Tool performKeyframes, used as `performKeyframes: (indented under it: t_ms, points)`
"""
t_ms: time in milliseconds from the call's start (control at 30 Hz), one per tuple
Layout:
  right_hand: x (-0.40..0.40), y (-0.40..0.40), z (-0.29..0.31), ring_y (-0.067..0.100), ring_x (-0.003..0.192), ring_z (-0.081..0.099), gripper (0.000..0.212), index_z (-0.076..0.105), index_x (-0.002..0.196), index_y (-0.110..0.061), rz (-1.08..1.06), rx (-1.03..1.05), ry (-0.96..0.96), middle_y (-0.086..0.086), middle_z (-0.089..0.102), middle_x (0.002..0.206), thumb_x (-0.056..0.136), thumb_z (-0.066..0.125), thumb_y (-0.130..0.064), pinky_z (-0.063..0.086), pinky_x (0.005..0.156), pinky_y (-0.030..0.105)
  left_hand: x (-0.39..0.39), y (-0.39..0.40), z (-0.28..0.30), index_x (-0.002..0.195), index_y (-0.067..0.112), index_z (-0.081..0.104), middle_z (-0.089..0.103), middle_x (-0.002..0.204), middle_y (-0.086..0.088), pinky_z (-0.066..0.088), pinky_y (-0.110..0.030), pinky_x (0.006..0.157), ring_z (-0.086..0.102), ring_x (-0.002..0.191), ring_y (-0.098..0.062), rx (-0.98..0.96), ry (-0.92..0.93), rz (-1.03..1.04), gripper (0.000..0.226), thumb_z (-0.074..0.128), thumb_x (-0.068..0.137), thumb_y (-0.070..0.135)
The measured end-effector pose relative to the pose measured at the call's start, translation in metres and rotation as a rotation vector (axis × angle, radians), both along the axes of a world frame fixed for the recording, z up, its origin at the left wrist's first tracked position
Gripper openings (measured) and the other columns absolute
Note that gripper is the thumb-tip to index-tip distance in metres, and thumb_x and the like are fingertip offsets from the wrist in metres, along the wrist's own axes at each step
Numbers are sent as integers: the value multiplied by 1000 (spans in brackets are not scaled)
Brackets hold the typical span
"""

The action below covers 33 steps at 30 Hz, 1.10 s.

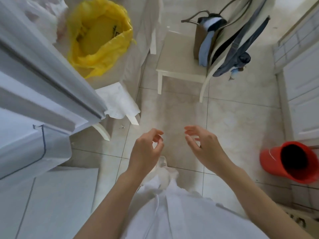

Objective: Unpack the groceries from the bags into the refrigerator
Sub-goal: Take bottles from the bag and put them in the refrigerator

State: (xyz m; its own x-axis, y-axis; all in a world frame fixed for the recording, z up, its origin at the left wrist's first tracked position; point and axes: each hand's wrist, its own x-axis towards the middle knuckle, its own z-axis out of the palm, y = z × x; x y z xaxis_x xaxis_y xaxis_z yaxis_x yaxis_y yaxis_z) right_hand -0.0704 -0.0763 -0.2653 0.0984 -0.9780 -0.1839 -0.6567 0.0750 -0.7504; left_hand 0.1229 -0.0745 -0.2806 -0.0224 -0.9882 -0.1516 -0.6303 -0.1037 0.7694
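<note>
A yellow plastic bag (98,37) stands open on a chair with a white lace cover (119,100) at the upper left; what lies inside it I cannot make out. White plastic bags (46,19) sit just left of it. The open refrigerator door (44,78) fills the left side, with a door shelf (25,149) below it. My left hand (146,149) and my right hand (202,144) hover over the tiled floor in the middle, fingers loosely curled and apart, holding nothing. Both hands are well below and to the right of the yellow bag.
A white chair (181,69) stands ahead at centre right with a brown bag (203,35) and grey clothes (241,49) draped on it. A red bucket (290,163) sits on the floor at the right beside white cabinets (303,100). Pale floor tiles (172,109) lie between the chairs.
</note>
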Motion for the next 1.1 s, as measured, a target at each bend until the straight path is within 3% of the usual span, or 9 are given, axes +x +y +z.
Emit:
performKeyframes:
  t_ms: [100, 467, 667, 800, 967, 1100]
  points:
    - [5, -47, 3, 8, 98, 62, 26, 59, 120, -12, 0, -7, 1, -3, 65, 106, 94, 55, -17, 51, 91, 33, 5, -48, 3, 100, 21, 66, 70, 82, 7, 49, -21, 73, 62, 79, -3, 0, 13, 42, 17, 57, 89, 12]
    - [9, -215, 1, 14, 98, 63, 25, 58, 119, -10, 154, -8, -17, 1, 66, 106, 94, 56, -13, 52, 91, 37, 8, -170, -9, 101, 20, 66, 69, 83, 5, 54, -33, 77, 64, 81, -7, 59, 43, 293, 17, 55, 91, 12]
    - [-3, -325, -6, 13, 97, 63, 24, 60, 118, -11, 360, -32, 12, -2, 64, 105, 95, 55, -14, 53, 90, 37, -11, -254, -8, 101, 22, 65, 67, 85, 11, 51, -19, 73, 61, 81, 4, 45, 38, 468, 15, 55, 93, 14]
    - [-6, -399, 3, 13, 97, 63, 24, 61, 117, -11, 507, -56, 34, -3, 63, 104, 94, 56, -13, 52, 91, 36, -22, -304, -1, 103, 20, 65, 69, 89, 8, 48, -15, 73, 61, 84, -1, 39, 26, 566, 15, 56, 92, 15]
    - [10, -477, 6, 16, 100, 64, 26, 60, 118, -10, 640, -88, 7, 1, 67, 108, 93, 58, -13, 52, 90, 41, -20, -346, 1, 103, 21, 65, 69, 91, 10, 50, -19, 78, 61, 86, -2, 33, 8, 684, 14, 57, 92, 16]
    - [38, -523, 10, 11, 97, 63, 25, 59, 118, -12, 720, -83, -29, -1, 67, 108, 93, 57, -13, 51, 90, 33, -5, -370, 3, 101, 20, 64, 68, 90, 9, 46, -8, 71, 61, 83, 1, 22, 7, 766, 12, 56, 93, 15]
